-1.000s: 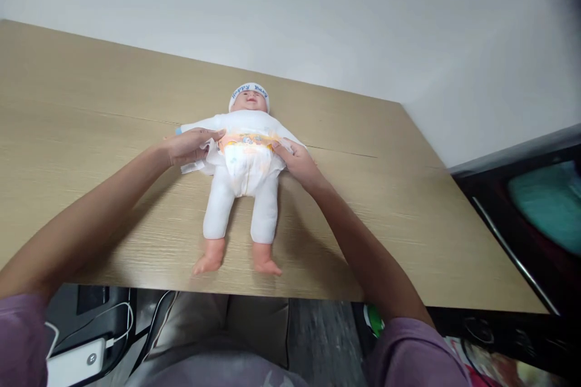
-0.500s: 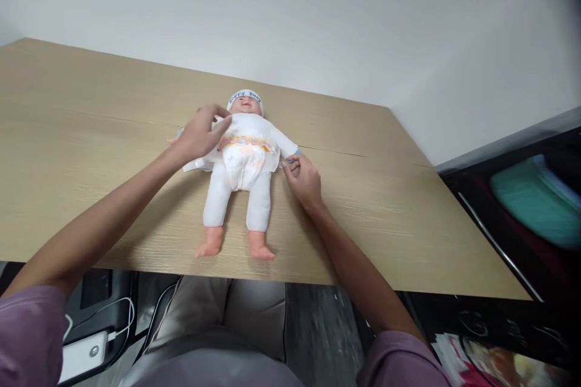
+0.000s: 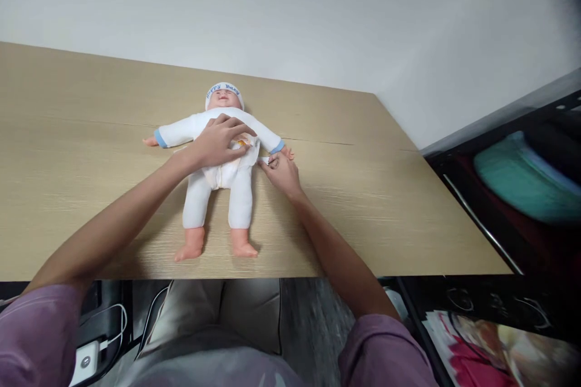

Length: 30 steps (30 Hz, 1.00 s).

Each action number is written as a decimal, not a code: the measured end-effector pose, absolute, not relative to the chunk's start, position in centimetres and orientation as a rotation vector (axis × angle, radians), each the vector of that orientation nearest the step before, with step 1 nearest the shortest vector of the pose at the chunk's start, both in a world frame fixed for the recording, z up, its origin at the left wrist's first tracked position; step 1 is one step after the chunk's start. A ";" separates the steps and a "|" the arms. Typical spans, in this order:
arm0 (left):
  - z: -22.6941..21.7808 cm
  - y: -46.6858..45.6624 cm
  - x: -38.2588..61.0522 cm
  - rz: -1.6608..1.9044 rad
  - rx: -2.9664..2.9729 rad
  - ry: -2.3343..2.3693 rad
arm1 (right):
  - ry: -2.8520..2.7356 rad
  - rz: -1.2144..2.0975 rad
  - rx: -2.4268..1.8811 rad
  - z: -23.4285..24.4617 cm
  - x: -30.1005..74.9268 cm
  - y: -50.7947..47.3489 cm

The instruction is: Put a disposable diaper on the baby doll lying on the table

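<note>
A baby doll (image 3: 240, 205) in white clothes with blue cuffs lies on its back, its feet towards me. On its head is a white cap (image 3: 223, 87) with blue lettering. A white diaper (image 3: 221, 176) with an orange print is around its hips, over the clothes. My left hand (image 3: 223, 142) lies across the doll's belly and the diaper's front, fingers stretched out, covering much of both. Beside the hip on the right, my right hand (image 3: 282, 172) pinches a white side tab of the diaper, close to the doll's hand.
The doll lies on a light wooden table (image 3: 363, 211) against a pale wall. Below the near edge at left is a white device (image 3: 86, 363) with a cable. At right stand a teal object (image 3: 521, 178) and a colourful printed packet (image 3: 490, 351).
My left hand has moved from the doll's chest down onto the diaper's front. The right hand still pinches at the diaper's side. The whole view has shifted slightly.
</note>
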<state>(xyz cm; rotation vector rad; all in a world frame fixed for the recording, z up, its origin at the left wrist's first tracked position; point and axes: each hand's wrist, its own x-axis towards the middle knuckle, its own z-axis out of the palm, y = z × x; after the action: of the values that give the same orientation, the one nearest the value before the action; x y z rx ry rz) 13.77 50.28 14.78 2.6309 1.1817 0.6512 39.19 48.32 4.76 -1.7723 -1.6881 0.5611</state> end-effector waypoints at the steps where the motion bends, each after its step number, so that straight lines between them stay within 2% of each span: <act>1: 14.7 50.3 13.7 0.658 2.624 1.191 | -1.695 0.577 -1.755 4.9 39.4 48.4; 8: 14.2 49.8 13.7 0.744 2.566 1.289 | -1.582 0.949 -1.450 5.8 41.5 49.2; 20: 14.0 49.6 14.7 0.641 2.650 1.336 | -1.474 1.024 -1.254 6.5 40.5 49.1; 30: 13.9 49.6 14.8 0.595 2.679 1.392 | -1.524 1.147 -1.039 8.3 35.3 50.5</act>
<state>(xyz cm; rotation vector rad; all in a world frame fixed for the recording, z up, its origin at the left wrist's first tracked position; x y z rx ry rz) 14.85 49.62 13.88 2.6789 1.3918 0.5948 35.30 50.51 8.34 -1.0388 -1.5243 1.1473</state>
